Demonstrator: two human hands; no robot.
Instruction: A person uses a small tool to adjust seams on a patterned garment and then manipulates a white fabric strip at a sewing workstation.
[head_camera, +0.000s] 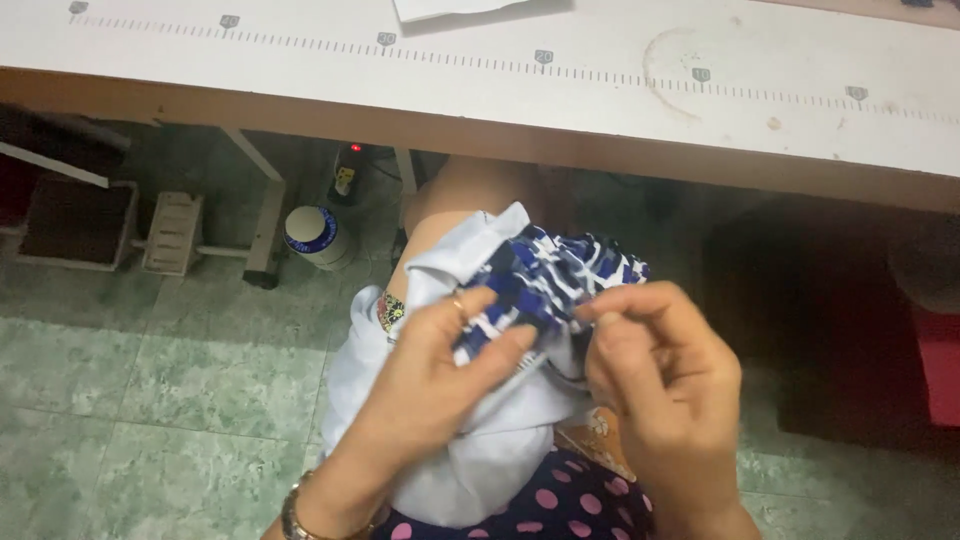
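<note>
a white wooden worktable with a printed ruler strip (600, 90) spans above. on the lap, a soft, light bundle of white and blue-patterned cloth (520, 330) looks floppy, best pinched at its folded edge. the left hand (440, 380) and right hand (660, 370) both pinch it closed-fingered.

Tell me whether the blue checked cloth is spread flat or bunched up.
Bunched up: the blue checked cloth sits crumpled between the left hand and right hand.
</note>
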